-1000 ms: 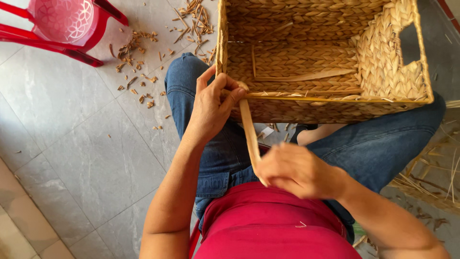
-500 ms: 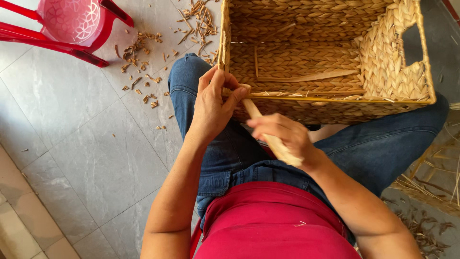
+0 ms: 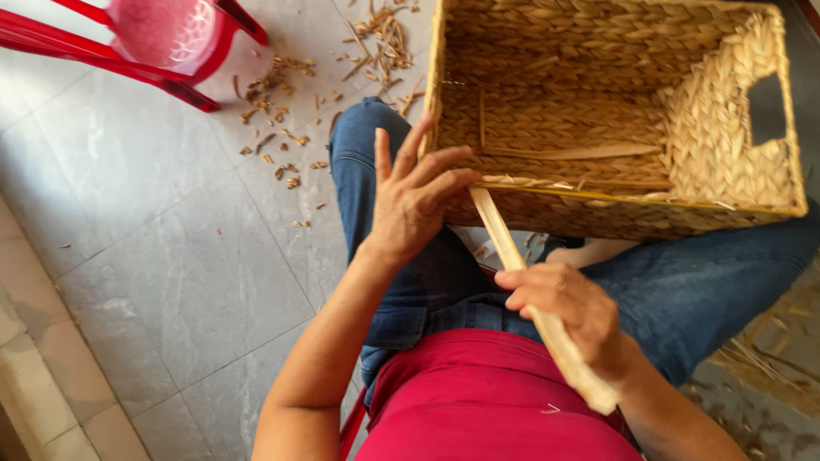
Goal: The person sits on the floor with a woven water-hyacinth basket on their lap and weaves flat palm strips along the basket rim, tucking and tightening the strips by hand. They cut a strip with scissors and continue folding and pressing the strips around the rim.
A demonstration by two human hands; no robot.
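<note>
Over a grey tiled floor (image 3: 171,282) strewn with fibre scraps (image 3: 282,128), the woven basket (image 3: 615,119) rested on the lap, left hand (image 3: 414,201) loosely bracing its near rim while the right hand (image 3: 568,312) gripped a flat strip (image 3: 500,235), best pulled taut.

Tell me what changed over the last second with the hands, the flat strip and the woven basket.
The right hand first gripped the pale flat fibre strip low by the waist, slid up toward the rim of the rectangular woven straw basket, and now holds it lower again, its loose end sticking out past the wrist. The left hand stayed pressed at the rim where the strip enters. The basket stayed on the lap, and the red plastic chair did not move.
</note>
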